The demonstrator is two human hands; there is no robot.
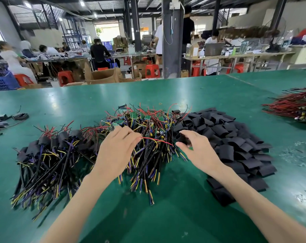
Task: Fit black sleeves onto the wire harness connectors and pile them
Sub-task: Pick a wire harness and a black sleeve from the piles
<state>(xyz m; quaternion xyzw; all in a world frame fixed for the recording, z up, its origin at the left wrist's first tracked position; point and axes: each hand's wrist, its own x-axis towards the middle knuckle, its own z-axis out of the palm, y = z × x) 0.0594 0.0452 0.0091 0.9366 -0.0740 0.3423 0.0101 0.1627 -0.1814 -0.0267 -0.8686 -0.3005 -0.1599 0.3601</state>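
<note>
Surface (192,92) first: green, broad, carrying everything I work from. Largest on it is the heap of loose black sleeves (236,146) to my right, flat pieces spilling toward me. In the middle lies the tangle of bare harnesses (148,127), small green boards and red leads at the far end, dark wire tails pointing back toward me. To my left sits the finished pile (48,155), sleeves already over the far ends. My left hand (117,151) rests over the middle tangle, its grip pinched on one red wire (157,140) that runs almost level, left to right, its free end reaching toward my other hand. My right hand (198,149) is at the near edge of the sleeve heap, grip closed around one black sleeve (182,138), held just beside that wire's tip. So the wire's long axis points nearly straight at the sleeve, and the right hand is the nearer one to close the gap. I judge the sleeve's mouth must line up with that axis; whether it faces the wire now, I cannot tell.
</note>
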